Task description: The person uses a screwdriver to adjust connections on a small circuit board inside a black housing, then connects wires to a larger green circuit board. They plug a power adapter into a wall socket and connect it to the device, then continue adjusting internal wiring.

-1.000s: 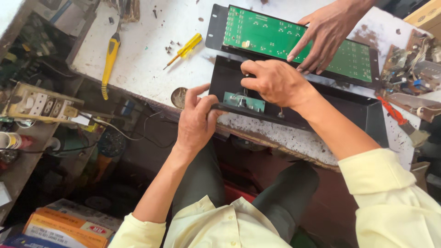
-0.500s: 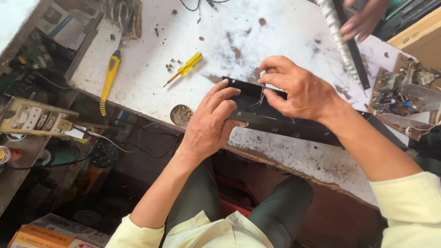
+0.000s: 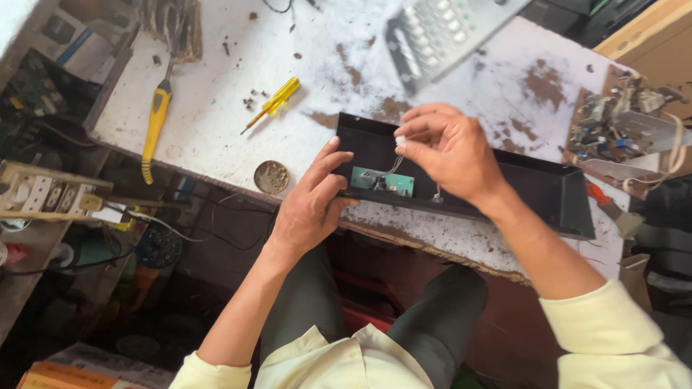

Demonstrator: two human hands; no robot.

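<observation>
A long black metal housing [image 3: 537, 191] lies across the near edge of a worn white workbench [image 3: 317, 50]. Inside its left end sits a small green circuit board [image 3: 383, 181] with thin wires rising from it. My left hand [image 3: 310, 205] rests flat against the housing's left end beside the board, fingers together. My right hand [image 3: 447, 148] hovers over the housing and pinches a small white connector [image 3: 398, 140] on the wires between thumb and fingertips.
A yellow-handled screwdriver [image 3: 272, 103] and small loose screws [image 3: 252, 97] lie left of the housing, with a yellow-handled tool [image 3: 154, 130] further left. A round metal lid [image 3: 271, 177] sits at the bench edge. A grey keypad panel [image 3: 440, 32] is blurred at the top. Electronic scrap [image 3: 620, 126] lies right.
The large green board and black panel were lifted away from the bench by another person's hand. My right hand rose from the housing with the wire connector; my left hand moved up onto the housing's left end.
</observation>
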